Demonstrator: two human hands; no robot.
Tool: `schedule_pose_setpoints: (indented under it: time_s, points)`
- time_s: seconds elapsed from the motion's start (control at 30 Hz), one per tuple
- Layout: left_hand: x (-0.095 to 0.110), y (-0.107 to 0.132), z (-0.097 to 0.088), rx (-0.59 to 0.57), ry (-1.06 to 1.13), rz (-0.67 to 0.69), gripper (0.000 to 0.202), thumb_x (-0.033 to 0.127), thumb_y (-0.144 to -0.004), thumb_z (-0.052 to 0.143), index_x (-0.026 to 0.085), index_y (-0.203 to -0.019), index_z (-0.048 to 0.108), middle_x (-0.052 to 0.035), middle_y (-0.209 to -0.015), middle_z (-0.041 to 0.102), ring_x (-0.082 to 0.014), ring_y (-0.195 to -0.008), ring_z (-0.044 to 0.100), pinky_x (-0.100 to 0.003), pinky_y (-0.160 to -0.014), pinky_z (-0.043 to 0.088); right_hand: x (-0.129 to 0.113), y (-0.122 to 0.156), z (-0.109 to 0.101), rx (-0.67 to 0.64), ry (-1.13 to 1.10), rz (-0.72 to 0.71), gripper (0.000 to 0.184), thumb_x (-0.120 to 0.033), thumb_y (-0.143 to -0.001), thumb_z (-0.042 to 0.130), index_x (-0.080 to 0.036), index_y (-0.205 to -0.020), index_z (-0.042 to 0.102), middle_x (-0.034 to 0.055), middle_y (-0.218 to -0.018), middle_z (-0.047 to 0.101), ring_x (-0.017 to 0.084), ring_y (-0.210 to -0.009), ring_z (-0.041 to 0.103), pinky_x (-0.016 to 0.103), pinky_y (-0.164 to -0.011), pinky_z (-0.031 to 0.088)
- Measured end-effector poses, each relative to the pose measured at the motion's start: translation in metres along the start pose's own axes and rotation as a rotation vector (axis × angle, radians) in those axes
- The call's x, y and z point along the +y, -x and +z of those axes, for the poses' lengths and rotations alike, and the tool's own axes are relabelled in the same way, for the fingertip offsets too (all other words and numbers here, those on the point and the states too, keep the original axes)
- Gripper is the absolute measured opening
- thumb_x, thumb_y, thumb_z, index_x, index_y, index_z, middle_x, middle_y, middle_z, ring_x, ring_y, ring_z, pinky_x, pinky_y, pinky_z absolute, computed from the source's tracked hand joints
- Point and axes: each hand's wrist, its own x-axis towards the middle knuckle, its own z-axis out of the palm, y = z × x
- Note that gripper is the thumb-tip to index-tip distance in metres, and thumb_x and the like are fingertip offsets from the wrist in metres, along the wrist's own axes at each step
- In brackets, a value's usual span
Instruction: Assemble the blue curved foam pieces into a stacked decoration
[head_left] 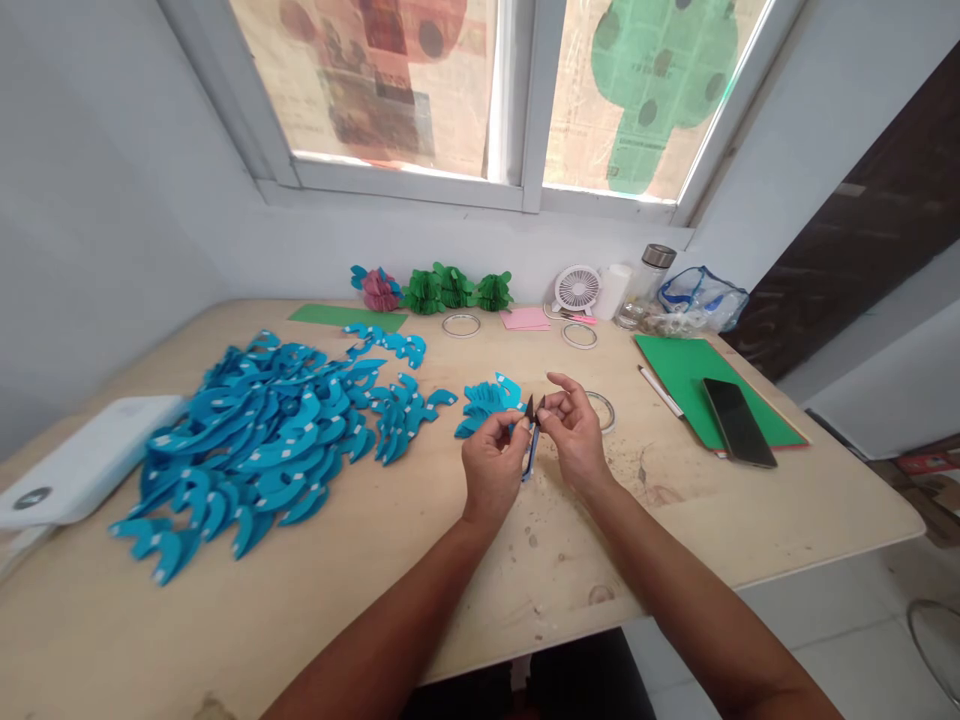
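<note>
In front of me, my left hand [491, 465] and my right hand [576, 437] meet over the table, both closed in a pinch. Between their fingertips is what looks like a small pair of scissors [532, 455], with dark pointed blades up and a blue handle hanging below. Each hand pinches close to a blade; the fingers hide much of it. Just behind my left hand lies a small stack of folded blue paper pieces [480, 402]. A roll of narrow white tape [602, 412] lies flat beyond my right hand, partly covered by it.
A big heap of blue paper pieces [277, 430] fills the table's left, beside a white device [90, 455]. Paper ornaments [454, 288], tape rings [460, 325], a fan [577, 289] and a bottle [646, 285] stand behind. Rightward, a phone [739, 422] rests on green sheets [679, 375].
</note>
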Motion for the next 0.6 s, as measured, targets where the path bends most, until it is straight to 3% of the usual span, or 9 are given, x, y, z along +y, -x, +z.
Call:
schedule_pose_setpoints:
  time_s: [0.6]
  points:
    - [0.0078, 0.0021, -0.0008, 0.02, -0.065, 0.015, 0.016, 0.028, -0.07, 0.061, 0.015, -0.076, 0.067, -0.0011, -0.07, 0.067, -0.0127, -0.062, 0.059, -0.023, -0.062, 0.047, 0.0034, -0.0002, -0.0044, 0.046, 0.191, -0.056, 0.044, -0.013, -0.069, 0.052, -0.021, -0.113, 0.048, -0.0028, -0.073, 0.053, 0.01, -0.062, 0.053, 0.022, -0.059, 0.046]
